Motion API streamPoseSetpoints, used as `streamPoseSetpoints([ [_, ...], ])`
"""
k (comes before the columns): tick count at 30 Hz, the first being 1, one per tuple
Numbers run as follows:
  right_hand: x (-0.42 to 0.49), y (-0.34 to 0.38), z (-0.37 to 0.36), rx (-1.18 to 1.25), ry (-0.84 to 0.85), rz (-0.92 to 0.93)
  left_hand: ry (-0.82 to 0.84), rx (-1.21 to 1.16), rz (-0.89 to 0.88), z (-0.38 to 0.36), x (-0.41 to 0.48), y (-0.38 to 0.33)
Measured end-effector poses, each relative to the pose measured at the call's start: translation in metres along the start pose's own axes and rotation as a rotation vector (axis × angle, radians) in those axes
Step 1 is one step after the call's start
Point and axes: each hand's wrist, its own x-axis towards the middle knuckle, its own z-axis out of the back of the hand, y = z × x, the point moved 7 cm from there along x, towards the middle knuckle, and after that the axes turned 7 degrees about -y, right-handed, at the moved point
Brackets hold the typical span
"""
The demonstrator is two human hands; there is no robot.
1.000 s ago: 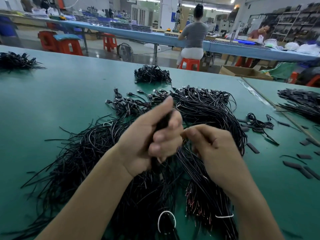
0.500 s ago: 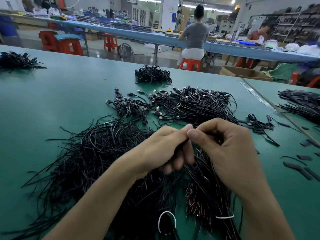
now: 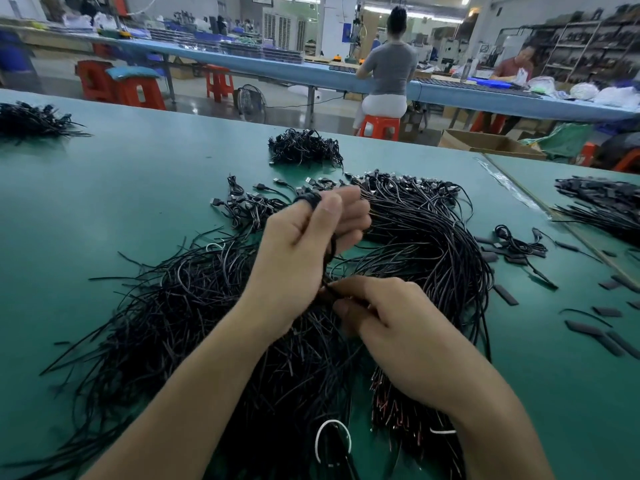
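Observation:
A big heap of thin black cables (image 3: 426, 244) lies spread over the green table (image 3: 114, 202). Above the heap my left hand (image 3: 304, 247) is raised, with a coiled black cable (image 3: 310, 199) looped over its index finger and held there by the thumb. A strand of that cable runs down past the palm. My right hand (image 3: 384, 317) sits just below and pinches the lower end of the strand between thumb and fingertips. Both forearms cover the near part of the heap.
A small coiled cable bundle (image 3: 304, 148) lies further back, another pile (image 3: 31, 119) at the far left, more cables (image 3: 602, 209) at the right. Short black sleeve pieces (image 3: 585, 329) are scattered right. White ties (image 3: 332, 441) show near the front. People sit at a blue bench (image 3: 242, 60) behind.
My left hand has risen and opened out with the coil on its index finger. My right hand has dropped below it, drawing the strand downward.

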Motion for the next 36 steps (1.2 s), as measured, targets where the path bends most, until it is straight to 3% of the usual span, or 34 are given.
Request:
streamPoseSetpoints([
  [3, -0.001, 0.004, 0.01, -0.016, -0.061, 0.056, 0.074, 0.486, -0.077, -0.005, -0.003, 0.006],
  [6, -0.002, -0.001, 0.03, -0.027, -0.201, 0.08, 0.221, 0.731, 0.053, -0.01, -0.009, 0.02],
  [9, -0.002, -0.004, 0.038, 0.145, -0.247, 0.107, 0.338, 0.572, 0.29, -0.017, -0.019, 0.028],
  [14, -0.001, -0.008, 0.048, 0.287, -0.417, 0.112, 0.463, 0.397, 0.461, -0.013, -0.024, 0.026],
  [20, 0.003, -0.006, 0.033, 0.432, -0.184, 0.118, 0.57, 0.12, 0.574, -0.018, -0.032, 0.023],
  [23, 0.002, -0.007, 0.035, 0.395, -0.188, 0.113, 0.528, 0.171, 0.59, -0.016, -0.031, 0.025],
  [27, 0.003, -0.012, 0.038, 0.316, -0.286, 0.085, 0.356, 0.28, 0.474, -0.014, -0.022, 0.03],
  [31, 0.002, -0.002, 0.037, 0.314, -0.402, 0.143, 0.231, 0.094, 0.531, -0.012, -0.017, 0.034],
  [34, 0.001, 0.007, 0.033, 0.355, -0.48, 0.171, 0.34, -0.144, 0.697, -0.023, -0.027, 0.033],
  [36, 0.0, 0.008, 0.034, 0.31, -0.53, 0.18, 0.408, -0.163, 0.771, -0.028, -0.034, 0.034],
])
